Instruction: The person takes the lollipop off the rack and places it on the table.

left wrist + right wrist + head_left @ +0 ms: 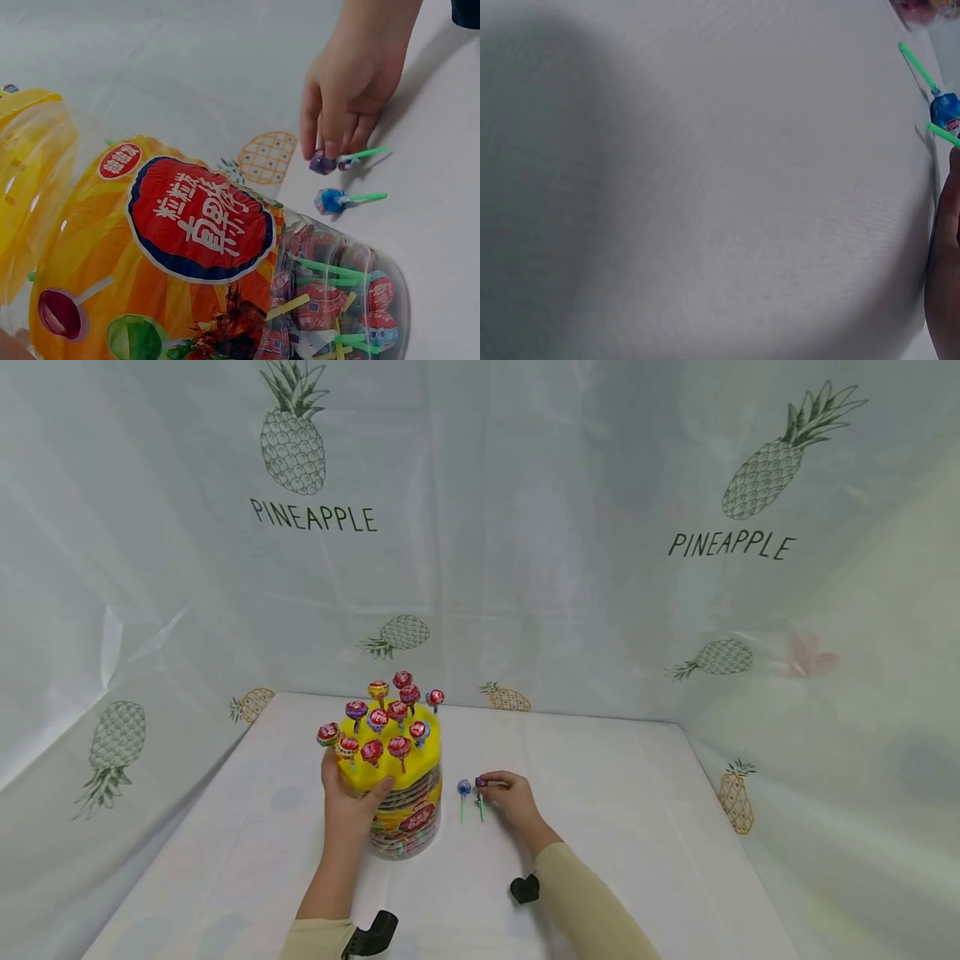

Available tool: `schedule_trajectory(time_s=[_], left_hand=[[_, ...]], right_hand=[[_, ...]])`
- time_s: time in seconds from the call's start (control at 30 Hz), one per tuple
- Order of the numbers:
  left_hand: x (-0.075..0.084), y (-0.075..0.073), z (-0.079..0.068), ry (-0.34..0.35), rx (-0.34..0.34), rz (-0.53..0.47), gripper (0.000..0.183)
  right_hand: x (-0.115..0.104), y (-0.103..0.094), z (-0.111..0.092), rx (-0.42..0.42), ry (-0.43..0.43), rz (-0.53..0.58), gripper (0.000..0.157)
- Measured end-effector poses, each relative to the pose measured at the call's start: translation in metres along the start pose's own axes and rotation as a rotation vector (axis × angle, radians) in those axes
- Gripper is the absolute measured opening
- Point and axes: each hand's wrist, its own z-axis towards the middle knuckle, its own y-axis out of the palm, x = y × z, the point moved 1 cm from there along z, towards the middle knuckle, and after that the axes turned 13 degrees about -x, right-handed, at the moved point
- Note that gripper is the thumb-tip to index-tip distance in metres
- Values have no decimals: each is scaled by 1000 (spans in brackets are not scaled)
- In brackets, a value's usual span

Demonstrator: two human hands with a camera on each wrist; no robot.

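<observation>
A clear candy jar (408, 818) with a yellow lid (360, 779) stands upright left of centre in the head view. Several wrapped lollipops (399, 746) stick up out of the lid. My left hand (347, 817) grips the jar near its top, thumb across the front and fingers round the left side. To the right of the jar, my right hand (512, 797) pinches a purple lollipop (322, 163) by its wrapped head, its green stick pointing toward me. Beside it a blue lollipop (328, 200) lies on the table, between the jar and my right hand.
More lollipops (322, 304) show through the jar's clear bottom part in the left wrist view. The white-covered table (600, 793) ends at a pale curtain (525, 568) printed with pineapples. Black wrist mounts (525, 888) sit at both sleeves.
</observation>
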Motion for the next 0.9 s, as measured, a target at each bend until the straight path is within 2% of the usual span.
schedule_trajectory(time_s=[0.17,0.4,0.6,0.9], left_hand=[[1,1,0,7,5,7,94],[1,1,0,-13,14,15,96],[0,1,-1,-8,3,10,96],[1,1,-2,8,3,3,94]], right_hand=[[3,0,2,-12,-10,-50,28],[7,0,4,-38,-29,-224,30],[7,2,3,-30,-22,-326,30],[8,4,5,-18,-15,-380,29]])
